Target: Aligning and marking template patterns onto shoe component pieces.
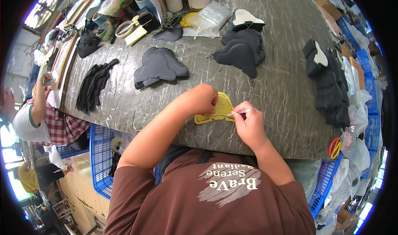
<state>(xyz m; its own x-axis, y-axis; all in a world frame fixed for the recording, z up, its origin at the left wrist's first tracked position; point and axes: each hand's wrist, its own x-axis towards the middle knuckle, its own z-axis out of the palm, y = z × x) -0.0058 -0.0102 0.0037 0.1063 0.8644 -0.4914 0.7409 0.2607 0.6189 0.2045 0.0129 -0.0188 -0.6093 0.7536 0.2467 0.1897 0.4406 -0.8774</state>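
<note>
The left hand (202, 100) curls at the yellow template (224, 105)'s left, its grip hidden. The right hand (251, 122) pinches a white stick (243, 112).

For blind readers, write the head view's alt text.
The person's right hand holds a thin white penlike tool at a flat, yellow, slotted piece; the left hand overlaps it. Stacked flat grey cutouts lie beyond, on a streaked dark table.

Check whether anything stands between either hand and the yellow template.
Nothing visible: the left hand is at the left edge of the yellow template, the right hand holds a pale pen-like tool at its lower right. The dark grey stacks lie beyond.
</note>
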